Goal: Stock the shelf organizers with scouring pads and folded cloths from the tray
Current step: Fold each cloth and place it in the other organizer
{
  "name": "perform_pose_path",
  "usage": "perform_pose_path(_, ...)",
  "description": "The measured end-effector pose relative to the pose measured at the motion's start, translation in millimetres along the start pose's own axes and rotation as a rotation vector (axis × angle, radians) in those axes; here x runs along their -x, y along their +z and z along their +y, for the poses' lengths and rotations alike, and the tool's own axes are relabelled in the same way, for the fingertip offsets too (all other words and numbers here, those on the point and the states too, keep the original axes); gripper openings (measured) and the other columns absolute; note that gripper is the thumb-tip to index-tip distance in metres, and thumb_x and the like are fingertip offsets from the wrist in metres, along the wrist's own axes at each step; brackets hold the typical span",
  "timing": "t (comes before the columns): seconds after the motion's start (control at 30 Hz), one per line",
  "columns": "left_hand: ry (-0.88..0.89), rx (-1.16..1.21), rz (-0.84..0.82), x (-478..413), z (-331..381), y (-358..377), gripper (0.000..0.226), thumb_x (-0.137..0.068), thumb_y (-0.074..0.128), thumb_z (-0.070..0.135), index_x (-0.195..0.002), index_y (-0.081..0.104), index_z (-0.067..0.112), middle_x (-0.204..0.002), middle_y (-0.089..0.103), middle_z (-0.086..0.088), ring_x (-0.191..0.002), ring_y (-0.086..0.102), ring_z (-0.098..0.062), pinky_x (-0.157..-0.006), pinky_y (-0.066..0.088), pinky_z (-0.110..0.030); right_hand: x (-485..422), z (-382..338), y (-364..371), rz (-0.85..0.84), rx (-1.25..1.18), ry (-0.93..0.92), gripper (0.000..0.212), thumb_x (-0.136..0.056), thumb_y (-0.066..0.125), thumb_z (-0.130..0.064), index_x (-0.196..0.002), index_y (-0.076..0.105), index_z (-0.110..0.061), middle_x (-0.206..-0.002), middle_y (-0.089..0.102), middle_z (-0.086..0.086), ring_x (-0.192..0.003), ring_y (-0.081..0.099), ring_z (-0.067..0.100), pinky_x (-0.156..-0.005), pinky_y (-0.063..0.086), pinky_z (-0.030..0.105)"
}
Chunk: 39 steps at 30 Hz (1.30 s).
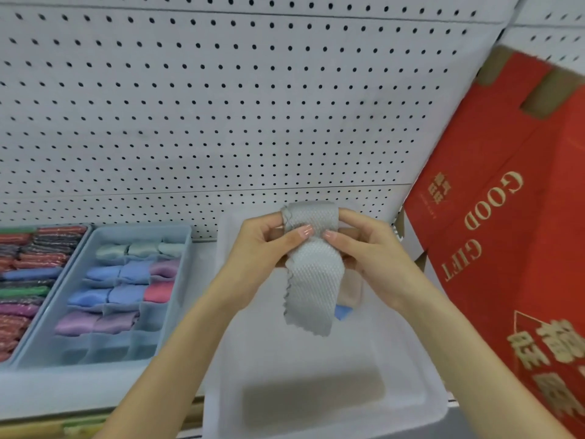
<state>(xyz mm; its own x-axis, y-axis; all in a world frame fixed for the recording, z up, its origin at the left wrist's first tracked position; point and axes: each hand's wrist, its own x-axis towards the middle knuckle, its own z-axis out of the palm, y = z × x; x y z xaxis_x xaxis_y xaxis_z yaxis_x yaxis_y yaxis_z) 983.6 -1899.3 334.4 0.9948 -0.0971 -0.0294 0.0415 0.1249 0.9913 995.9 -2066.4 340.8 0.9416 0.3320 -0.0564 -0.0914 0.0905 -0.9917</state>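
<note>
Head view | grey cloth point(311, 264) pinched (upper part) between both hands' fingers point(304, 231)

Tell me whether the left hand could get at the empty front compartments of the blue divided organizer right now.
Probably not yet: the left hand and right hand both hold the grey cloth. The blue divided organizer lies open, nothing covering its front.

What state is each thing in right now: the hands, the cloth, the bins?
Left hand: pinching grey textured cloth, half-folded, hanging.
Right hand: pinching same cloth.
White plastic tray: nearly emptied.
Blue divided organizer: back compartments filled, front ones empty.
Red cardboard box: leaning, upside down.
</note>
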Motion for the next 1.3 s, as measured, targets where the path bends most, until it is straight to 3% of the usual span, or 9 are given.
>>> perform_pose_path(0.2,0.377,-0.127,-0.147,-6,55,-18,0.032,-0.078,0.054,-0.007,-0.075,0.076,0.017,-0.074,0.070,-0.001,-0.072,0.063,-0.009,-0.068,0.051,-0.022,-7,-33,-2,-0.007,0.129,-0.486,0.023,-0.079,0.054,0.010,-0.072,0.069,-0.006,-0.082,0.059,0.022,-0.079,0.051,0.028,-0.071,0.038,0.040)
perform_pose_path(0.33,0.662,-0.473,-0.174,-6,85,-20,0.045,-0.075,0.039,-0.017,-0.070,0.068,0.017,-0.073,0.064,0.001,-0.068,0.055,-0.013,-0.065,0.044,-0.026,-9,-72,-10,-0.060,0.632,-0.803,0.029,-0.078,0.046,0.012,-0.078,0.070,-0.004,-0.090,0.060,0.010,-0.085,0.055,0.021,-0.071,0.042,0.025)
perform_pose_path(0.43,0.674,-0.458,-0.131,-8,90,-17,0.040,-0.080,0.039,-0.008,-0.088,0.072,0.013,-0.091,0.067,-0.011,-0.086,0.061,-0.022,-0.072,0.050,-0.025,-9,-75,-6,-0.025,0.697,-0.825,0.027,-0.085,0.046,-0.002,-0.091,0.071,-0.011,-0.098,0.060,0.004,-0.089,0.054,0.010,-0.077,0.039,0.017)
perform_pose_path(0.6,0.599,-0.324,-0.046,-6,86,-2,0.010,-0.085,0.058,0.008,-0.092,0.063,0.013,-0.086,0.067,0.005,-0.082,0.063,-0.011,-0.070,0.051,-0.024,-12,-68,5,0.062,0.476,-0.742,0.016,-0.084,0.066,-0.012,-0.087,0.071,-0.027,-0.093,0.061,-0.012,-0.086,0.055,0.001,-0.074,0.041,0.013)
perform_pose_path(0.77,0.241,0.011,-0.104,-5,71,5,0.044,-0.080,0.071,0.019,-0.117,0.048,0.019,-0.095,0.071,0.001,-0.085,0.068,-0.014,-0.071,0.052,-0.025,-18,-69,11,0.146,0.128,-0.617,0.021,-0.077,0.068,-0.007,-0.081,0.074,-0.027,-0.088,0.066,-0.002,-0.082,0.059,0.019,-0.068,0.049,0.032)
perform_pose_path(0.93,0.083,0.058,-0.174,0,45,15,0.034,-0.086,0.059,0.016,-0.119,0.055,0.011,-0.111,0.069,0.000,-0.101,0.065,-0.014,-0.081,0.054,-0.026,-20,-67,11,0.208,0.177,-0.583,0.026,-0.084,0.065,-0.003,-0.102,0.065,-0.022,-0.093,0.064,-0.003,-0.083,0.060,0.013,-0.071,0.051,0.028)
perform_pose_path(1.03,0.082,0.019,-0.101,-1,39,15,0.027,-0.093,0.054,0.009,-0.120,0.055,0.013,-0.114,0.068,-0.003,-0.102,0.065,-0.015,-0.084,0.055,-0.028,-18,-59,9,0.252,0.174,-0.373,0.038,-0.085,0.066,-0.016,-0.119,0.052,-0.028,-0.097,0.062,0.004,-0.081,0.062,0.011,-0.069,0.054,0.024)
perform_pose_path(1.2,0.060,0.054,0.063,-3,24,20,0.021,-0.096,0.051,0.014,-0.117,0.052,0.014,-0.112,0.065,-0.005,-0.101,0.063,-0.017,-0.086,0.053,-0.034,-2,-26,8,0.112,0.095,0.121,0.046,-0.069,0.071,-0.048,-0.104,0.062,-0.019,-0.101,0.069,0.012,-0.084,0.065,0.023,-0.078,0.053,0.049)
perform_pose_path(1.3,-0.001,0.065,0.143,-5,12,25,0.014,-0.098,0.049,0.018,-0.111,0.049,0.014,-0.111,0.063,-0.005,-0.099,0.061,-0.015,-0.083,0.054,-0.033,2,-9,7,0.300,0.208,0.026,0.028,-0.076,0.073,-0.034,-0.096,0.060,-0.019,-0.090,0.067,0.005,-0.077,0.063,0.009,-0.071,0.055,0.032)
